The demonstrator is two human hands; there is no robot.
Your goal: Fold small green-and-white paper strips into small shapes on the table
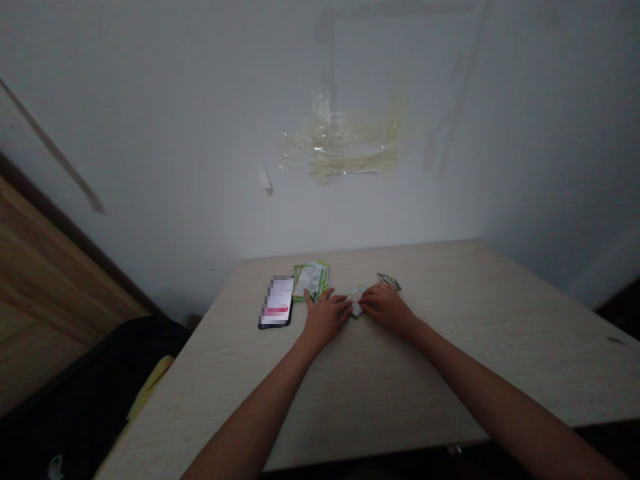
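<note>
A small green-and-white printed packet [357, 301] lies on the table between my two hands. My left hand [326, 315] rests on the tabletop with thumb and fingers spread, its fingertips at the packet's left edge. From the other side, my right hand [387, 307] has its fingers closed together on the packet's right edge. Just beyond the right hand lies another small printed packet [390, 281], partly behind the knuckles. A larger green-and-white packet [311, 280] is flat on the table behind my left hand.
A phone [277, 302] with a lit, blurred screen lies left of the larger packet. The pale wooden table [475, 333] meets a white wall [210, 133] bearing old clear tape [345, 147]. Dark and yellow cloth [150, 387] is beside the table's left edge.
</note>
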